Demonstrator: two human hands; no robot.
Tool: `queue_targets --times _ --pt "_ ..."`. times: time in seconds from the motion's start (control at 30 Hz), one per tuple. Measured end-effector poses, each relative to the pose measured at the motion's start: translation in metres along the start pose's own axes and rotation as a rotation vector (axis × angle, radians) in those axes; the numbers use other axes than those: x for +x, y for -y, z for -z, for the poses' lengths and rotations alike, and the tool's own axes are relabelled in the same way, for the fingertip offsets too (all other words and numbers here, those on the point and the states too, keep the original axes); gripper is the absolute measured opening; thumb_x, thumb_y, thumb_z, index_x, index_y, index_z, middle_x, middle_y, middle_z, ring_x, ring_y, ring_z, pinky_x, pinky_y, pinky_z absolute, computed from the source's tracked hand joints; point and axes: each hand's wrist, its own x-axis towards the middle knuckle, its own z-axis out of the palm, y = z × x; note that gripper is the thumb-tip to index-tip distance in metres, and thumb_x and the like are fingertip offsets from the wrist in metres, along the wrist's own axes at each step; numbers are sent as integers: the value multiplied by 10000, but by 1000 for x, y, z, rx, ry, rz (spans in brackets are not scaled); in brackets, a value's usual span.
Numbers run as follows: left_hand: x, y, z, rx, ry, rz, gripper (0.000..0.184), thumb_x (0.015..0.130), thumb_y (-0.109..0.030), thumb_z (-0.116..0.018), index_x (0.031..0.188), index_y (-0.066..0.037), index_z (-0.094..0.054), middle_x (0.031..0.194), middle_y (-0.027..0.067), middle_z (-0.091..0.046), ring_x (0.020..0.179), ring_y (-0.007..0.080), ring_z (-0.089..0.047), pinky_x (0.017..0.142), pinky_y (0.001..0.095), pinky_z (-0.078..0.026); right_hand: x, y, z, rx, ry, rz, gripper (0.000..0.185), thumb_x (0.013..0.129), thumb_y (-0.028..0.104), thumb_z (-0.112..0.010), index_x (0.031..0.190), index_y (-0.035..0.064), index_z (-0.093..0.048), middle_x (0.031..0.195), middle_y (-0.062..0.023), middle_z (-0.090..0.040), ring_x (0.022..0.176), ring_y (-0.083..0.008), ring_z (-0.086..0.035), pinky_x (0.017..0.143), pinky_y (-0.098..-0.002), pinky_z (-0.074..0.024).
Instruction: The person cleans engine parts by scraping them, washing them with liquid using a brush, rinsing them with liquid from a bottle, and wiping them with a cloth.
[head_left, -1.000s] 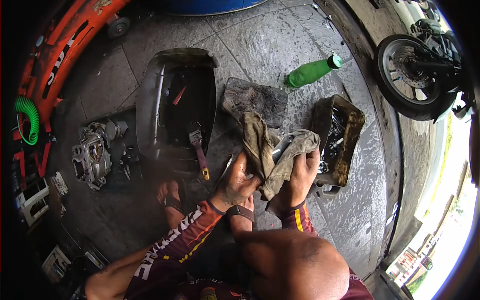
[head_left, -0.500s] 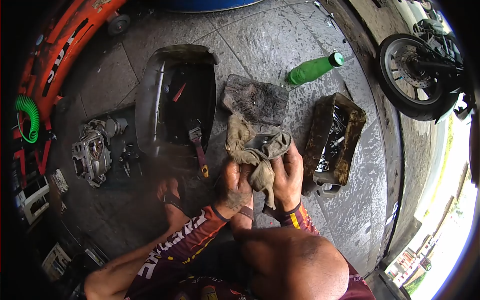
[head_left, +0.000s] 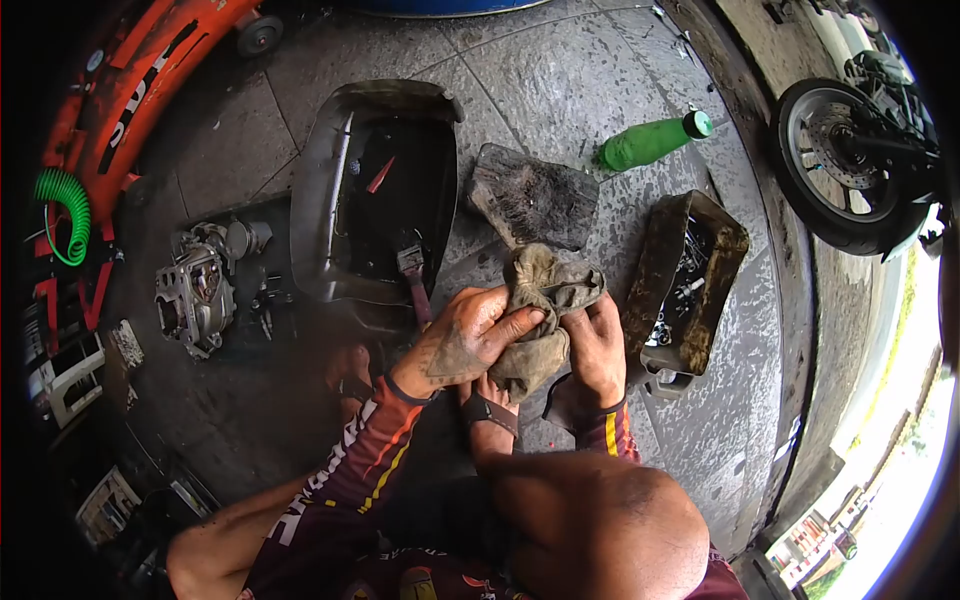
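Note:
A dirty grey-brown rag is bunched up between my two hands, above the floor and in front of my feet. My left hand is closed on its left side, the thumb pressed across the cloth. On the other side my right hand grips the rag with its fingers curled into it. Any object inside the folds is hidden. Just beyond the rag lies a worn, blackened block. A brush with a reddish handle leans in the dark basin, close to my left hand.
The large basin also contains a red piece. A grimy container at right holds small metal parts. A green bottle lies behind it. Metal engine parts sit left, near an orange jack. A motorcycle wheel is far right.
My left hand has turned over the rag, its thumb now across it. The grey piece that showed in the folds is now covered. The view has shifted slightly.

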Motion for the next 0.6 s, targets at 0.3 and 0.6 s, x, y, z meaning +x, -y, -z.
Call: queue_targets --times 0.3,0.6 --pt "-2 -8 -19 -137 -242 20 364 968 -305 -594 1087 38 -622 933 81 -680 853 108 -598 750 297 -492 -2 1 -3 -272 22 20 210 940 136 -556 883 -56 -618 728 -87 -651 671 -115 -564 643 -307 -470" --pt "-4 8 -68 -40 -524 -230 235 967 -181 -560 838 12 -530 715 231 -563 650 414 -583 547 451 -410 -24 -55 23 -826 -449 341 467 930 322 -522 1185 -68 -561 1135 -178 -560 1074 -277 -495 917 -382 -411"
